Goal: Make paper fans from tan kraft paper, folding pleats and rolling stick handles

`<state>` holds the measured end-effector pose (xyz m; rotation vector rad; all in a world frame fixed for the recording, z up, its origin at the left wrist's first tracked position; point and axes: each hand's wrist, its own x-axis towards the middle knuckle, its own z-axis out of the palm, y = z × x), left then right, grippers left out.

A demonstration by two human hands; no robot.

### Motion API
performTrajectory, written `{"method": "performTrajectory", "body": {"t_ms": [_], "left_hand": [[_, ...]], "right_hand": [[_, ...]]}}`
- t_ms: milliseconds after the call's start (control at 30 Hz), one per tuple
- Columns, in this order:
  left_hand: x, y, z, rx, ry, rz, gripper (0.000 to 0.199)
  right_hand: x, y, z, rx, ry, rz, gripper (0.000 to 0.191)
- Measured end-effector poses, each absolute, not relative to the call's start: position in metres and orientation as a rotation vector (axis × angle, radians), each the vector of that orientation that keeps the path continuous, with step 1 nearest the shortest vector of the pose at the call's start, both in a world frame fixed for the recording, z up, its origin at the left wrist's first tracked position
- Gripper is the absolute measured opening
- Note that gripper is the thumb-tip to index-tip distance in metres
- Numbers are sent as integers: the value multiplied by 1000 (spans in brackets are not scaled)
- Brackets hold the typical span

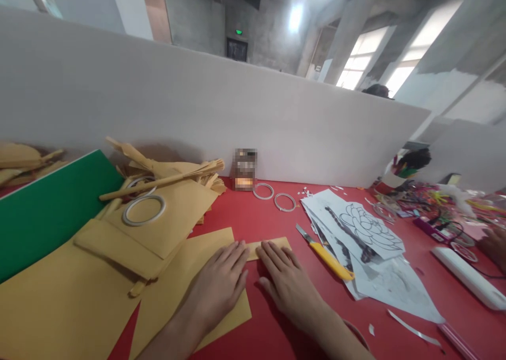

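My left hand [221, 283] and my right hand [286, 283] lie side by side with fingers stretched out flat. Both sets of fingertips press on a narrow strip of tan kraft paper [253, 251], which looks folded; its ends are partly covered. Beneath my left hand and forearm is a larger tan paper sheet [215, 239]. A yellow utility knife [331, 261], blade out, rests to the right of my right hand.
Left, tan paper pieces [190, 212] are piled beside a green board [51, 207], with a tape ring [143, 210] on top. White drawing sheets [367, 228] lie right, near a white bar-shaped device [470, 278]. A white partition [221, 107] stands behind; another person's hand [494, 244] shows far right.
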<state>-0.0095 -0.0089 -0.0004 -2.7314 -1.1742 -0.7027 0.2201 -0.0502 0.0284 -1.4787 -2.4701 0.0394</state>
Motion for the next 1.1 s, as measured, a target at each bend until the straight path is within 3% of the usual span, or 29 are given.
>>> {"method": "performTrajectory", "body": {"t_ms": [200, 367, 433, 567, 733, 833, 967, 1100], "left_hand": [[-11, -9, -3, -2737, -1192, -738, 44], [-13, -8, -7, -2734, -1172, -752, 46], [-14, -6, -9, -2744, -1162, -750, 46], [-13, -6, -8, -2749, -1170, -744, 46], [-13, -7, -3, -2746, -1177, -689, 46], [-13, -7, -1, -2745, -1177, -646, 45], [-12, -8, -2, -2753, -1170, -679, 45], [-12, -7, -2, -2786, -1188, -700, 45]], "right_hand": [[240, -11, 47, -1389, -2305, 265, 37], [261, 42, 80, -1240, -1326, 934, 60], [268, 53, 93, -1170, -1174, 1026, 56], [279, 54, 118, -1173, -1333, 813, 47], [293, 39, 149, -1324, -1625, 189, 37], [285, 13, 150, -1378, -1662, 86, 30], [241, -51, 99, -1430, -2064, 281, 29], [199, -107, 27, -1372, -2207, 184, 59]]}}
